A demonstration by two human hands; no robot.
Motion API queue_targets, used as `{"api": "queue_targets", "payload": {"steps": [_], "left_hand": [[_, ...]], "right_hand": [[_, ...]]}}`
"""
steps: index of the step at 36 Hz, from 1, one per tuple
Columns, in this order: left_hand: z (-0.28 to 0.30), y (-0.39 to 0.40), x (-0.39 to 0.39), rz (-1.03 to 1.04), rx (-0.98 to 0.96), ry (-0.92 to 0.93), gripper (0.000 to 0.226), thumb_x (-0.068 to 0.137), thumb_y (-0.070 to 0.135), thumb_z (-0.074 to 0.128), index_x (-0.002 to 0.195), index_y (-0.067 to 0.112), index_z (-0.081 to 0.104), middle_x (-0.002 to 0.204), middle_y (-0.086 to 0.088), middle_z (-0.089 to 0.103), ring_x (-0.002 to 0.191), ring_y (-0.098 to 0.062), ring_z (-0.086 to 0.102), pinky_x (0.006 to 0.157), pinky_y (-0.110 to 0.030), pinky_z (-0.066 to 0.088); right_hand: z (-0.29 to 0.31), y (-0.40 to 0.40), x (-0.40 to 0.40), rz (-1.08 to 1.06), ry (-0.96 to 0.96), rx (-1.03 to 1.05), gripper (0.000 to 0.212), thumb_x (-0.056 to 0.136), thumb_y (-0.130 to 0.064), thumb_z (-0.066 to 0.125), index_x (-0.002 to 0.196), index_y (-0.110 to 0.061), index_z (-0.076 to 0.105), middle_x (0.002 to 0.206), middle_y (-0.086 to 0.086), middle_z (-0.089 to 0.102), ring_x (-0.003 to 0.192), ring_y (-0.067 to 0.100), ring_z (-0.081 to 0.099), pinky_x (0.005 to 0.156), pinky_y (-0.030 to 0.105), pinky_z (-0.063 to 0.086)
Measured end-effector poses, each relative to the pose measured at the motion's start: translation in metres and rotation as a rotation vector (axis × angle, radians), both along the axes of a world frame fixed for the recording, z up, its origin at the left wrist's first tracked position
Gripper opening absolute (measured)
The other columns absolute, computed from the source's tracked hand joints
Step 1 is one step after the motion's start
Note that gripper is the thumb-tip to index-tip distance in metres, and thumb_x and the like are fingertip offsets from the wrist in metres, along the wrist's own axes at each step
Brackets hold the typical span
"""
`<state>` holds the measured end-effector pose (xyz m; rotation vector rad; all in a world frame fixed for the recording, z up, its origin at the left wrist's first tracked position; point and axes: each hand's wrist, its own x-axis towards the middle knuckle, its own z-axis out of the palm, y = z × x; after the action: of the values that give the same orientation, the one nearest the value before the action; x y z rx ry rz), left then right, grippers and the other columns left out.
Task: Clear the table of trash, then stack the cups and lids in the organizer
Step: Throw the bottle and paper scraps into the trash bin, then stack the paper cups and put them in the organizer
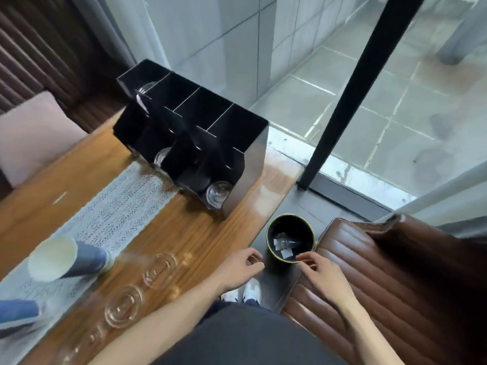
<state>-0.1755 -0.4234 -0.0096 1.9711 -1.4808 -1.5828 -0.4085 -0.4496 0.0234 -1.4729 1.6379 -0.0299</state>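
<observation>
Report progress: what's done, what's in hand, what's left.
Done: paper scraps lie in the round black bin on the floor. In hand: nothing; left hand and right hand hover by it. Left: blue paper cups and clear plastic lids on the wooden table, outside the black organizer.

2nd blue cup (18,313) cut by left edge, lids (123,305) blurred

left hand (241,264): fingers curled, empty | right hand (320,270): fingers curled, empty
</observation>
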Motion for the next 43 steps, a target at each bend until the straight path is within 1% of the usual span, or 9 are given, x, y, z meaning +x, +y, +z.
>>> {"api": "queue_targets", "payload": {"steps": [2, 5, 9, 17, 22, 25, 31, 37, 43], "left_hand": [[0.004, 0.016, 0.012, 0.092, -0.048, 0.027, 0.014, 0.086, 0.034, 0.065, 0.1, 0.033, 0.065, 0.093, 0.018, 0.065, 0.076, 0.01, 0.055, 0.073, -0.006, 0.04], [0.01, 0.043, 0.029, 0.241, -0.093, 0.073, 0.01, 0.09, 0.023, 0.068, 0.097, 0.029, 0.067, 0.091, 0.015, 0.066, 0.072, 0.01, 0.054, 0.072, -0.005, 0.04], [0.015, 0.084, 0.049, 0.427, -0.105, 0.082, 0.012, 0.092, 0.023, 0.067, 0.103, 0.024, 0.069, 0.103, 0.006, 0.069, 0.089, -0.007, 0.06, 0.076, -0.006, 0.042], [0.022, 0.155, 0.082, 0.691, -0.115, 0.068, 0.01, 0.094, 0.019, 0.065, 0.103, 0.02, 0.069, 0.103, 0.007, 0.067, 0.089, 0.001, 0.058, 0.075, -0.002, 0.038], [0.026, 0.196, 0.101, 0.779, -0.113, 0.051, 0.012, 0.095, 0.022, 0.064, 0.106, 0.018, 0.067, 0.105, 0.002, 0.068, 0.083, 0.012, 0.059, 0.074, -0.002, 0.041], [0.028, 0.222, 0.111, 0.818, -0.098, 0.046, 0.014, 0.096, 0.026, 0.063, 0.108, 0.02, 0.066, 0.106, 0.003, 0.068, 0.085, 0.011, 0.06, 0.073, -0.004, 0.042], [0.032, 0.285, 0.132, 0.866, -0.035, -0.017, 0.021, 0.095, 0.043, 0.058, 0.114, 0.035, 0.061, 0.115, 0.015, 0.062, 0.101, 0.005, 0.059, 0.078, -0.007, 0.043], [0.038, 0.35, 0.15, 0.927, -0.025, -0.079, 0.024, 0.094, 0.039, 0.059, 0.117, 0.032, 0.062, 0.114, 0.017, 0.063, 0.101, 0.003, 0.059, 0.084, -0.012, 0.047], [0.039, 0.409, 0.169, 0.953, -0.012, -0.127, 0.026, 0.091, 0.039, 0.059, 0.117, 0.032, 0.063, 0.111, 0.02, 0.062, 0.097, 0.004, 0.057, 0.076, -0.004, 0.041]], "right_hand": [[0.005, 0.006, 0.005, 0.044, -0.01, -0.021, 0.017, 0.094, -0.027, 0.064, 0.109, -0.028, 0.072, 0.099, -0.014, 0.075, 0.095, 0.005, 0.068, 0.09, 0.032, 0.052], [0.009, 0.012, 0.016, 0.103, -0.029, -0.045, 0.017, 0.093, -0.026, 0.064, 0.108, -0.029, 0.072, 0.1, -0.014, 0.075, 0.094, 0.002, 0.068, 0.091, 0.031, 0.053], [0.011, 0.015, 0.035, 0.222, -0.055, -0.025, 0.016, 0.094, -0.024, 0.064, 0.106, -0.032, 0.072, 0.101, -0.018, 0.074, 0.096, 0.001, 0.067, 0.091, 0.029, 0.053], [0.016, 0.009, 0.081, 0.578, 0.03, -0.044, 0.018, 0.096, -0.028, 0.063, 0.112, -0.031, 0.07, 0.105, -0.013, 0.073, 0.102, 0.008, 0.067, 0.091, 0.034, 0.052], [0.019, 0.017, 0.123, 0.82, 0.071, -0.06, 0.024, 0.097, -0.026, 0.06, 0.12, -0.028, 0.067, 0.114, -0.008, 0.072, 0.11, 0.011, 0.066, 0.09, 0.026, 0.048], [0.016, 0.026, 0.15, 0.925, 0.074, -0.038, 0.025, 0.098, -0.028, 0.06, 0.122, -0.028, 0.066, 0.118, -0.006, 0.072, 0.114, 0.013, 0.064, 0.097, 0.032, 0.049], [0.01, 0.059, 0.204, 1.13, 0.062, -0.031, 0.024, 0.098, -0.038, 0.059, 0.121, -0.036, 0.064, 0.117, -0.013, 0.067, 0.11, 0.009, 0.064, 0.094, 0.029, 0.05], [0.005, 0.098, 0.253, 1.316, 0.061, -0.052, 0.027, 0.099, -0.039, 0.057, 0.125, -0.036, 0.063, 0.121, -0.013, 0.067, 0.112, 0.006, 0.061, 0.088, 0.016, 0.043], [0.001, 0.138, 0.293, 1.42, 0.035, -0.086, 0.026, 0.098, -0.04, 0.058, 0.124, -0.039, 0.062, 0.121, -0.016, 0.065, 0.107, 0.001, 0.058, 0.085, 0.013, 0.039]]}}
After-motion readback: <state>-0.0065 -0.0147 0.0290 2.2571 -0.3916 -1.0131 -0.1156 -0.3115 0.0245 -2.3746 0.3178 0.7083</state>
